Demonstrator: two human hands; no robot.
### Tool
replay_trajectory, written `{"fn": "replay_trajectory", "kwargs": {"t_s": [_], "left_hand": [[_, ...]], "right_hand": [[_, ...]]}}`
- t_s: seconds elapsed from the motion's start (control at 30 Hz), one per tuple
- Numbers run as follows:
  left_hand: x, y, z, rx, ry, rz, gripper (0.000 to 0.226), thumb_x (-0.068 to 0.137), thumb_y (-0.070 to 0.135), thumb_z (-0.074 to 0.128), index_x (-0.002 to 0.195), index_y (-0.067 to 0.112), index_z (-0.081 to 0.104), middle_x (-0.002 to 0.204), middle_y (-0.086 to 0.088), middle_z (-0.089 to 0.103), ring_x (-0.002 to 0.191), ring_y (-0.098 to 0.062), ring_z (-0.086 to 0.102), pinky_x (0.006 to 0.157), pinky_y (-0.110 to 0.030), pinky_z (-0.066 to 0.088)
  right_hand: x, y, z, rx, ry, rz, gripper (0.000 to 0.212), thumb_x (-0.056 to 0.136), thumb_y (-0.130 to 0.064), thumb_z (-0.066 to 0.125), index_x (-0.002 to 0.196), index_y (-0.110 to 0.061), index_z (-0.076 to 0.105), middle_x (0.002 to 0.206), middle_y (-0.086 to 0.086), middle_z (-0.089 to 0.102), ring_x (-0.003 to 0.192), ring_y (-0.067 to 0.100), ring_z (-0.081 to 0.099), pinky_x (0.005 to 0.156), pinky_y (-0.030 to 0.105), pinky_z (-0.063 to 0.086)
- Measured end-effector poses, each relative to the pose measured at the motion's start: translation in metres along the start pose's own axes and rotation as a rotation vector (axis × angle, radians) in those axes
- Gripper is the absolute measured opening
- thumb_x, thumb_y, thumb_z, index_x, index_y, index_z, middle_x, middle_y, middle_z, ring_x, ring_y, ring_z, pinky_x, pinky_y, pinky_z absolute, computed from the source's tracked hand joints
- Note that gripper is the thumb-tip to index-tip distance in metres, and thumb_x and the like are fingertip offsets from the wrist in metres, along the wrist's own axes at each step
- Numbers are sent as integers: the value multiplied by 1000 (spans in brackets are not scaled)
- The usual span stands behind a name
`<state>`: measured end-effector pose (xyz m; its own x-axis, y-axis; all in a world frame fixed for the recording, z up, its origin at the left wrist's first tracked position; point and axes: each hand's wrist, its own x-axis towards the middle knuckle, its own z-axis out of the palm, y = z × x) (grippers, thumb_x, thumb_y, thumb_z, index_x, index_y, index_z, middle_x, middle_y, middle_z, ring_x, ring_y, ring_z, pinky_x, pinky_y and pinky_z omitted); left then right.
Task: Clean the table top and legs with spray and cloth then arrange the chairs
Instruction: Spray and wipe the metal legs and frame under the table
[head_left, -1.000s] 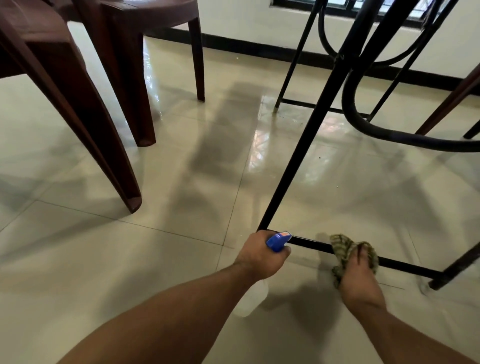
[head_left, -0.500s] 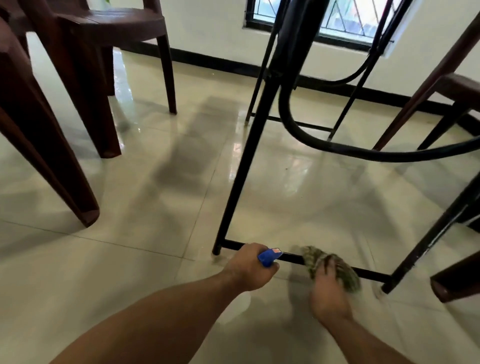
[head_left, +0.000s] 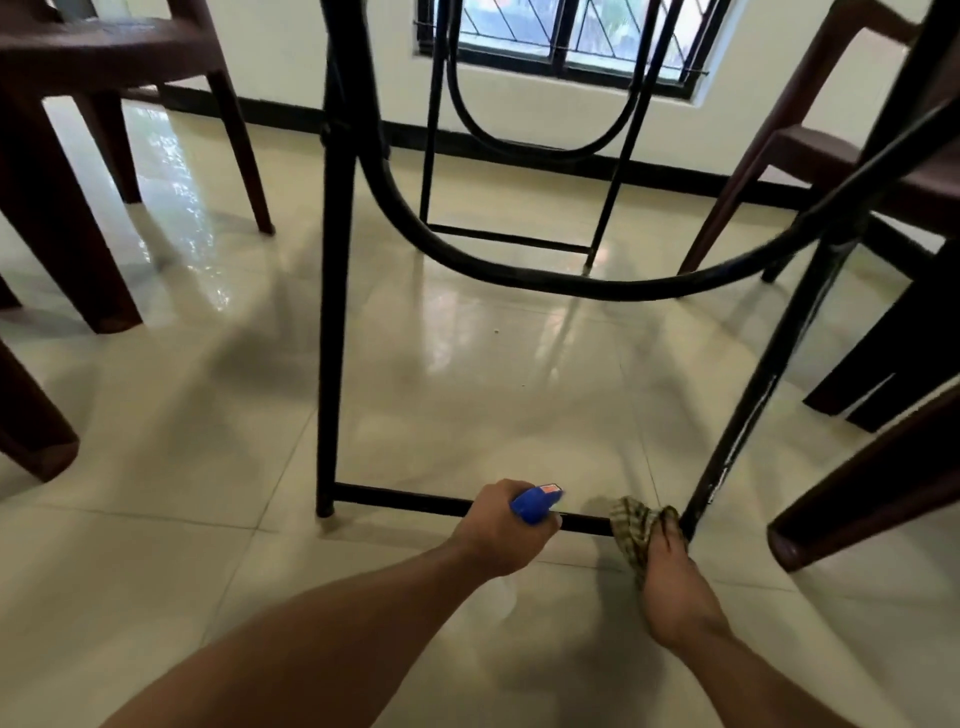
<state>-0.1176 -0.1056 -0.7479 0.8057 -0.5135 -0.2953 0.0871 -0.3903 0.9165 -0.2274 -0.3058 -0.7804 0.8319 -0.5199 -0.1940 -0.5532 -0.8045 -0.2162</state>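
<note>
I look under the table at its black metal frame. A low crossbar (head_left: 405, 500) runs along the floor between the left leg (head_left: 332, 312) and the right leg (head_left: 769, 395). My left hand (head_left: 498, 530) grips a spray bottle with a blue nozzle (head_left: 537, 503), held over the bar's middle. My right hand (head_left: 670, 587) presses a green checked cloth (head_left: 631, 525) on the bar's right end, right beside the foot of the right leg. The bottle's clear body is mostly hidden under my left hand.
Brown plastic chairs stand on the left (head_left: 67, 171) and right (head_left: 857, 171), with another chair leg (head_left: 862, 493) close to my right hand. A curved black brace (head_left: 519, 270) hangs across the frame. Glossy cream tiles (head_left: 467, 389) cover the floor; a window (head_left: 566, 36) is behind.
My right hand has slid the cloth rightward along the crossbar to the right leg's foot. My view has tilted up and shifted, showing more of the window. The left hand still holds the bottle.
</note>
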Motion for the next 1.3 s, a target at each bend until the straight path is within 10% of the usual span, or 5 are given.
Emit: {"fn": "replay_trajectory", "kwargs": {"t_s": [0.13, 0.3, 0.43, 0.97, 1.3], "left_hand": [[-5, 12, 28, -24, 7, 17, 22, 90, 27, 74, 85, 36, 55, 80, 0, 63, 72, -17, 58, 77, -43, 60], [-9, 28, 60, -56, -8, 51, 15, 88, 29, 74, 85, 33, 60, 79, -3, 65, 69, -17, 56, 74, -48, 59], [-12, 38, 89, -114, -37, 51, 14, 90, 30, 74, 90, 34, 61, 86, -6, 66, 72, -17, 57, 77, -43, 60], [-13, 62, 159, -171, 72, 242, 28, 91, 28, 72, 69, 35, 56, 58, 19, 53, 56, -5, 45, 58, -15, 41], [-19, 81, 141, -181, 87, 250, 27, 94, 30, 71, 72, 26, 55, 52, 16, 51, 51, -7, 49, 54, -15, 42]], "right_hand": [[-27, 16, -2, 459, 266, 41, 39, 85, -8, 56, 121, -19, 64, 121, 6, 66, 108, 26, 62, 91, 34, 46], [-25, 50, -17, 1112, 467, 751, 27, 97, -15, 49, 109, -3, 70, 107, 21, 70, 99, 39, 64, 94, 47, 51], [-2, 52, -71, 1712, 153, 681, 33, 103, -25, 44, 78, -7, 56, 51, 9, 57, 38, 22, 55, 36, 26, 44], [63, 63, -80, 1566, -111, 346, 64, 100, -59, 32, 122, -13, 71, 115, 11, 73, 107, 30, 68, 102, 47, 47], [52, 53, -100, 1541, -94, 329, 49, 98, -48, 46, 103, -8, 73, 98, 16, 73, 93, 30, 67, 84, 41, 53]]}}
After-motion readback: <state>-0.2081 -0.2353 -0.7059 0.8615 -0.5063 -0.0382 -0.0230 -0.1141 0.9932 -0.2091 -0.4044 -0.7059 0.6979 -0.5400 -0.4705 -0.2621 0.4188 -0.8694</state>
